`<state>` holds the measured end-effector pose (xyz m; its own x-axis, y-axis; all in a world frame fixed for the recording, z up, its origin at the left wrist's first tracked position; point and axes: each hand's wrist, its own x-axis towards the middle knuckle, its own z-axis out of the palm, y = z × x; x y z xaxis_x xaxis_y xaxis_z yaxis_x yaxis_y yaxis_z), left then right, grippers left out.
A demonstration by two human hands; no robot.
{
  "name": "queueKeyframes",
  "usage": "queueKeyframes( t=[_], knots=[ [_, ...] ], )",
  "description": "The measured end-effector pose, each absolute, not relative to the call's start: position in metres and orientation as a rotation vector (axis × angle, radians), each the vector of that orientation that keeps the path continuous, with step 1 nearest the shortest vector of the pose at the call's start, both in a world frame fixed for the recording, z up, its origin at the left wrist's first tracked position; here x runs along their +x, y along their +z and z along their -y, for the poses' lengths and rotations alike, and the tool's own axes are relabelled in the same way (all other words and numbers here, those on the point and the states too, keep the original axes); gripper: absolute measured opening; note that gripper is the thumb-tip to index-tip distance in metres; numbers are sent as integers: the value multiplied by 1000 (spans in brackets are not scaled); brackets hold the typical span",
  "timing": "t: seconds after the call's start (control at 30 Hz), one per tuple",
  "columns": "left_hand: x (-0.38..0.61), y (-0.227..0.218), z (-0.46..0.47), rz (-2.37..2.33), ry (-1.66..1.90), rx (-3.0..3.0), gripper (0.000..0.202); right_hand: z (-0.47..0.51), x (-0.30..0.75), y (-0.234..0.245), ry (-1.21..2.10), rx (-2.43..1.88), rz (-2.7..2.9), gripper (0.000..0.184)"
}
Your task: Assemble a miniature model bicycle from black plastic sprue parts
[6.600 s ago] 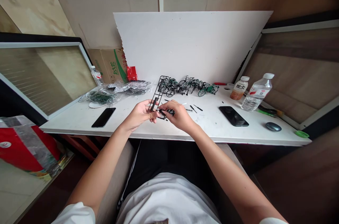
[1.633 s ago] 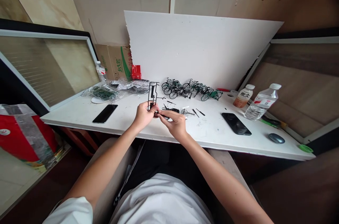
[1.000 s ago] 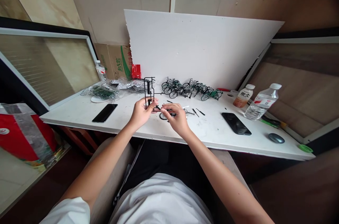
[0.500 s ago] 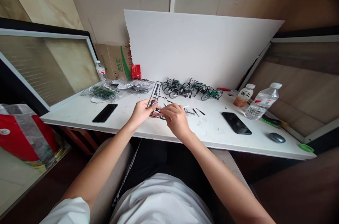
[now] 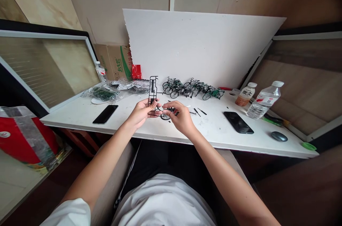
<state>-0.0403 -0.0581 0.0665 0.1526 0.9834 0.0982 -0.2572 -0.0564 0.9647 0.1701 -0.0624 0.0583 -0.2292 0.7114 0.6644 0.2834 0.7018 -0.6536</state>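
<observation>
The white table (image 5: 213,131) is the biggest thing. A row of little toy bikes (image 5: 184,90) stands on it, at about 1 o'clock from the right hand (image 5: 181,115). That hand has its thumb and fingers curled close together, and their tips are just beside the black plastic frame (image 5: 153,85). I cannot tell if it has a tiny piece in it. The left hand (image 5: 144,110) grips the frame between thumb and fingers. The frame stands up at 1 o'clock from the left hand and 10 o'clock from the right. One more toy wheel (image 5: 165,116) shows at 9 o'clock, partly behind the right fingers. Two thin black sticks (image 5: 202,111) lie near 3 o'clock.
</observation>
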Motion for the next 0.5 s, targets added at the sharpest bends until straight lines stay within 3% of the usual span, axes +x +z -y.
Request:
queueKeyframes(
  t=[0.1,0.2,0.27,0.5],
  knots=[
    [-43,68,59,-833,1227,1188,56,60,173,59,678,-793,1825,21],
    [-43,66,57,-830,1200,1204,59,57,176,58,804,-769,1853,14],
    [-41,64,56,-832,1210,1186,59,55,177,56,753,-780,1837,7],
    [-31,55,58,-858,1141,1272,54,49,176,49,641,-785,1845,16]
  ],
)
